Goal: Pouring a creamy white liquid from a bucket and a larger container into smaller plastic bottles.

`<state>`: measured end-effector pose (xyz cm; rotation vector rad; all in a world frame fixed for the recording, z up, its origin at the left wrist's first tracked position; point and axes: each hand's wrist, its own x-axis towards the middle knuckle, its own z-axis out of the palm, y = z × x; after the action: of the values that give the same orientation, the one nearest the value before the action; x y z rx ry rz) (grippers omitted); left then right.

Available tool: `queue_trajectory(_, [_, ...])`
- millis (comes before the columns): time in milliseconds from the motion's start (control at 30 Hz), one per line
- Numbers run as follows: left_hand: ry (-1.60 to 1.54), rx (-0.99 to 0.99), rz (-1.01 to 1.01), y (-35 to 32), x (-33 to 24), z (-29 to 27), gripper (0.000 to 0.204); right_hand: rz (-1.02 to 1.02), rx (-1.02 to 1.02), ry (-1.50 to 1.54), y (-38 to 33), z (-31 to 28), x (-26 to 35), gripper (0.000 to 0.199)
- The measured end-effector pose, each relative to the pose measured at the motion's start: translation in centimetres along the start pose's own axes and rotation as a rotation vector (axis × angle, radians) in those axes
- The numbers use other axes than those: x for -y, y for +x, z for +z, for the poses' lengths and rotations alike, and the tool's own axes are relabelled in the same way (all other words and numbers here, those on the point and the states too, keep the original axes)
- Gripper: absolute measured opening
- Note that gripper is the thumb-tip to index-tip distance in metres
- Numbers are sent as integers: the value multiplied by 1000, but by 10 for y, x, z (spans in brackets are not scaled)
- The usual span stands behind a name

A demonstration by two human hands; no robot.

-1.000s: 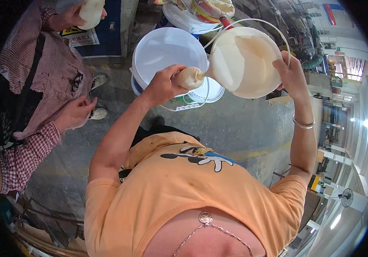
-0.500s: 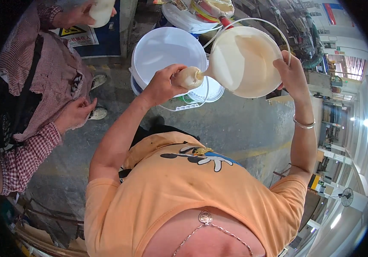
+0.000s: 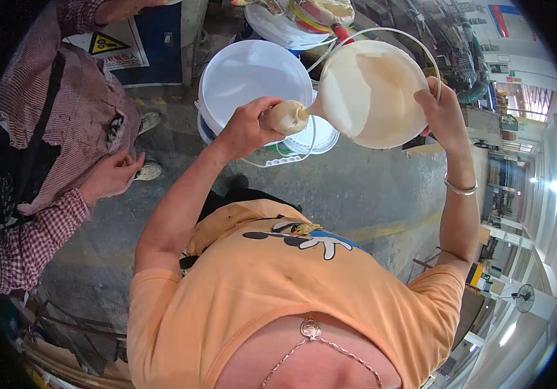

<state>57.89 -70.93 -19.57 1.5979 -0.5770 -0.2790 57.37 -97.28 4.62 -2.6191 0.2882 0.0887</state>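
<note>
The held bucket [image 3: 411, 71] and white bucket [image 3: 252, 78] look smooth plastic, bangle [image 3: 461, 189] glossy metal, shirt [image 3: 298, 279] matt cloth.

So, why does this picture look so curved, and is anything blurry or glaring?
Head view: wide fisheye lens, black corners, the hall bending near the right rim; head view: glare at the lit ceiling lamp; head view: left hand and right hand look fairly sharp; head view: the darker patch inside the tilted bucket could be shadow or contents, I cannot tell.

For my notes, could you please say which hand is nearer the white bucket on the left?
The left hand, overlapping the white bucket in this view; the right hand is farther right, holding the tilted bucket.
</note>
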Motion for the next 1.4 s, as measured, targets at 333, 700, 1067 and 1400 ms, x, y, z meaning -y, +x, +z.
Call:
queue_trajectory(333, [3, 3, -26, -2, 3, 4, 61, 1, 6, 11, -6, 1, 0, 20])
queue_trajectory(700, [8, -5, 0, -3, 10, 13, 62, -6, -5, 21, -10, 5, -9, 20])
queue_trajectory(1067, [12, 5, -32, -4, 8, 15, 62, 7, 6, 41, -10, 8, -20, 20])
queue_trajectory(1400, [-14, 7, -13, -1, 25, 22, 61, 14, 49, 41, -5, 14, -37, 16])
